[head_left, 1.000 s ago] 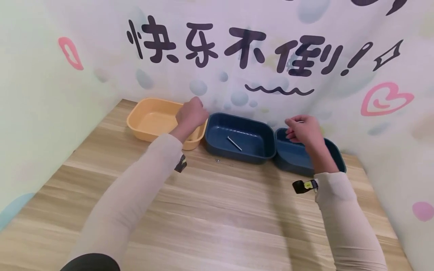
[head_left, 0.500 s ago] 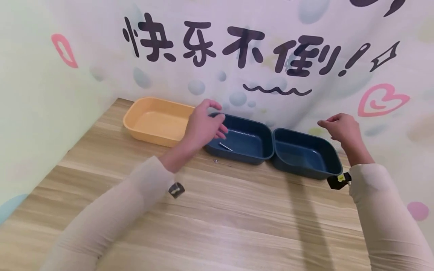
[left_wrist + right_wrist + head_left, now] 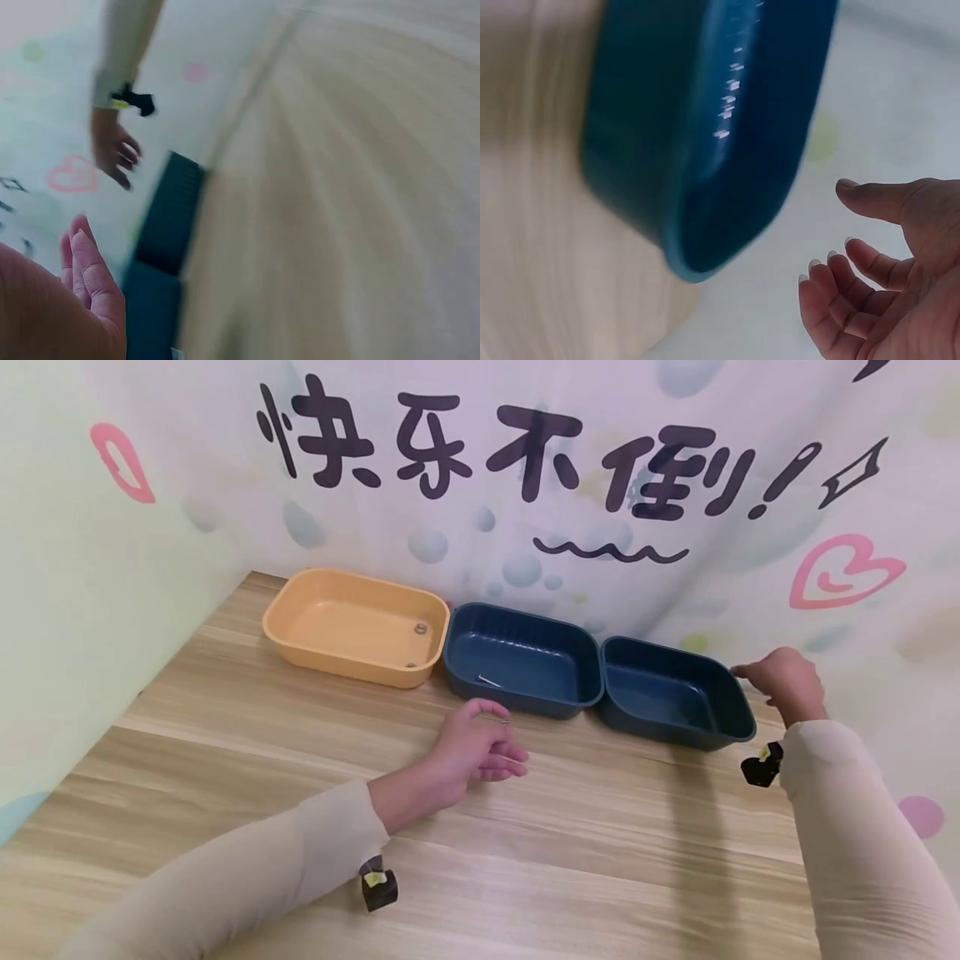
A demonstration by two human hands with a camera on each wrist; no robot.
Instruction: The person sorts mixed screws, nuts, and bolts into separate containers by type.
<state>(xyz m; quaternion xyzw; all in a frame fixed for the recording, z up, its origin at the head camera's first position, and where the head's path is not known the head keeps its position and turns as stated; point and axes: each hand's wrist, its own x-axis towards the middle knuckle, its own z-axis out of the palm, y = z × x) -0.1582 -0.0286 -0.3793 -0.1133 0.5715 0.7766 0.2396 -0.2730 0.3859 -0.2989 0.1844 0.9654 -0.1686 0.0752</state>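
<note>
A small metal pin (image 3: 492, 719) lies under the left hand's (image 3: 472, 752) fingertips.

A dark blue plastic bin (image 3: 705, 135), blurred, fills the upper middle of the right wrist view, resting on the pale wood counter (image 3: 532, 247). At lower right the right hand (image 3: 885, 277) is palm-up, fingers (image 3: 832, 300) loosely curled and holding nothing, apart from the bin, against a pale backdrop (image 3: 900, 82).
</note>
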